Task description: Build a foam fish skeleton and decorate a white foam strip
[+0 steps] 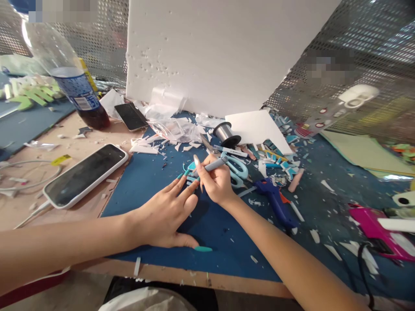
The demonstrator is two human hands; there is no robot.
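A: In the head view, how do your two hands look?

B: Your left hand [162,214] lies low over the blue mat [227,242], fingers stretched out and slightly parted, thumb spread well away from them. It grips nothing that shows; its fingertips reach small blue pieces [191,166] on the mat. Whether they press on them, you cannot tell from here.

A: And your right hand?

B: Your right hand [216,181] is curled closed around a grey pen-shaped tool [216,164], its back end slanting up and to the right. The tip is hidden by your fingers, just beside those of your left hand.

A: Where are the blue pieces, then?

B: Right at your left fingertips and under the right ones, partly covered by both.

A: What else is around your fingers?

B: Just right of your right fingers are pale blue scissors [244,173]; beyond the fingers, a spool of wire [227,134]. Farther right and nearer you lies a dark blue glue gun [275,203]. Well to the left of your left fingers lies a phone [86,175] in a white case, with a bottle [78,93] beyond it.
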